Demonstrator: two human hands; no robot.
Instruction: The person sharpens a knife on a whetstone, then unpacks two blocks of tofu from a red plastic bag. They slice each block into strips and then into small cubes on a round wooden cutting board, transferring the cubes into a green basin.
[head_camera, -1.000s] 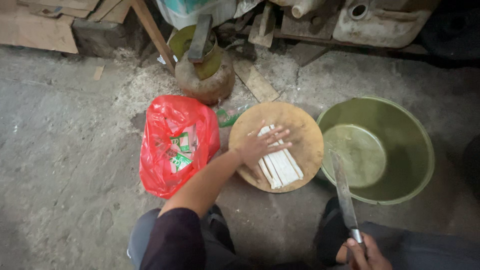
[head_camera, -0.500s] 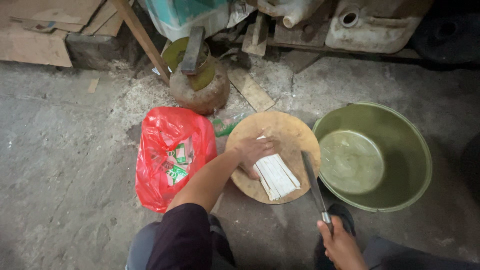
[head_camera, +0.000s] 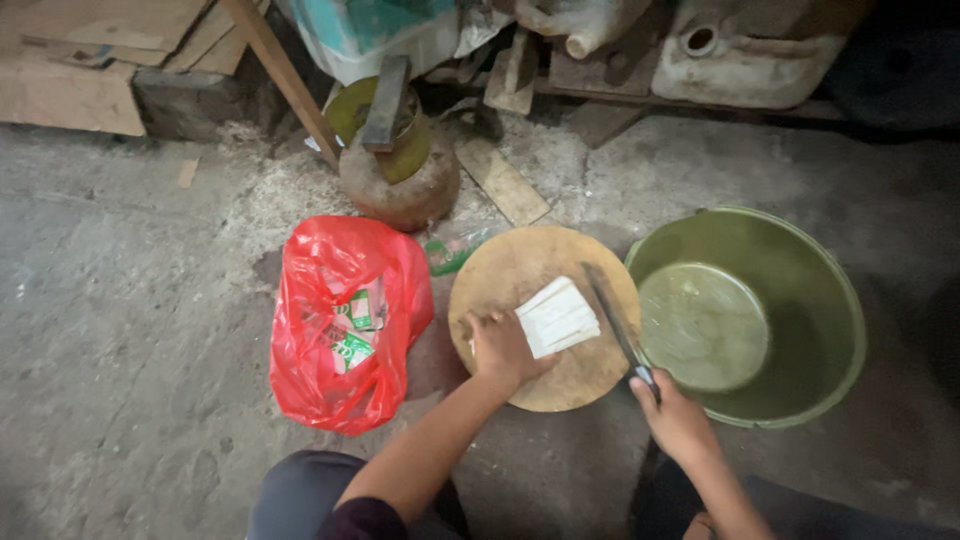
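Observation:
A round wooden cutting board lies on the concrete floor. On it sits a stack of white sliced strips. My left hand rests on the board, its fingers pressing the near end of the white stack. My right hand grips the handle of a long knife, whose blade lies over the board's right part, just right of the strips.
A red plastic bag with green and white packets lies left of the board. A large green basin stands to the right. A rusty gas cylinder, wooden planks and a white jerrycan are behind.
My right hand brought the knife forward and left, from beside the basin onto the board next to the strips. My left hand slid back to the near end of the stack.

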